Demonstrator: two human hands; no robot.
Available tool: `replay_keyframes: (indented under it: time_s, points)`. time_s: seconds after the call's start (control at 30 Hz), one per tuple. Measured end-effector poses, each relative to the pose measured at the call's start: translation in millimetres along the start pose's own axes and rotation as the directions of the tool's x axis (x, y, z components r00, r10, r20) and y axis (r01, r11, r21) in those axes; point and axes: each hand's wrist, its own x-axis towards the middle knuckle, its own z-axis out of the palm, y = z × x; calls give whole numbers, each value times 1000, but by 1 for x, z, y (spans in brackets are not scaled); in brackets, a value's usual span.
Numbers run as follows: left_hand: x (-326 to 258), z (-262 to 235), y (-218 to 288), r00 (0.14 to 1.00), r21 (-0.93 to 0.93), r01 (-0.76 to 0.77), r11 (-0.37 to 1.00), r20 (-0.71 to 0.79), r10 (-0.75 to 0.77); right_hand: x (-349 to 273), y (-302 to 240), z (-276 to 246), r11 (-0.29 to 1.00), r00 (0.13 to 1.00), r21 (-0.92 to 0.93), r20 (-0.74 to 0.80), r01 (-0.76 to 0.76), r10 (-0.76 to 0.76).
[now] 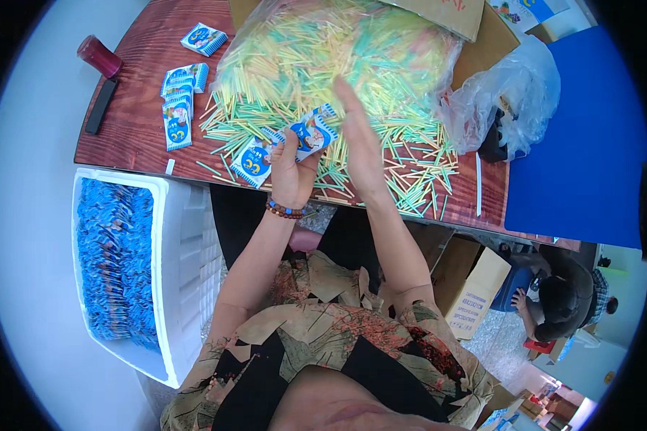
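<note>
My left hand (293,176), a beaded bracelet on its wrist, is closed on a small blue-and-white packet (315,135), thumb on top. Just left of that hand, a second such packet (251,163) lies at the table's near edge; whether my fingers touch it I cannot tell. My right hand (363,151) is stretched out flat and seen edge-on, slightly blurred at the fingertips, with nothing visible in it. Beneath and beyond both hands spread thin green, yellow and pink sticks (413,172), spilling from a large clear plastic bag (323,47).
More packets (177,108) lie in a row on the dark red table (140,86). At left stand a red jar (99,56) and a white foam box (162,287) full of packets. A crumpled plastic bag (528,90) sits right. Another person (561,294) is at lower right, beside a carton (474,294).
</note>
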Motion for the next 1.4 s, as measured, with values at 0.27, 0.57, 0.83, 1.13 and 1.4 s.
replay_keyframes:
  time_s: [0.27, 0.57, 0.83, 1.13, 1.4]
  points:
    - [-4, -3, 6, 998, -107, 28, 994, -44, -33, 3, -18, -1, 913, 998, -408, 40, -33, 54]
    - [-10, 3, 24, 999, -73, 23, 997, 48, -19, 18, -8, 10, 901, 955, -434, 271, 9, 121]
    - [-8, -9, 68, 942, 34, -265, 964, -205, 266, 39, 21, 72, 934, 947, -328, 233, -139, 222]
    - [-8, -43, 163, 811, 140, -512, 847, -245, 531, 82, 64, 175, 962, 853, -266, 485, -69, 195]
    - [-2, -67, 167, 801, 134, -504, 853, -297, 520, 87, 69, 185, 969, 805, -159, 541, -189, 246]
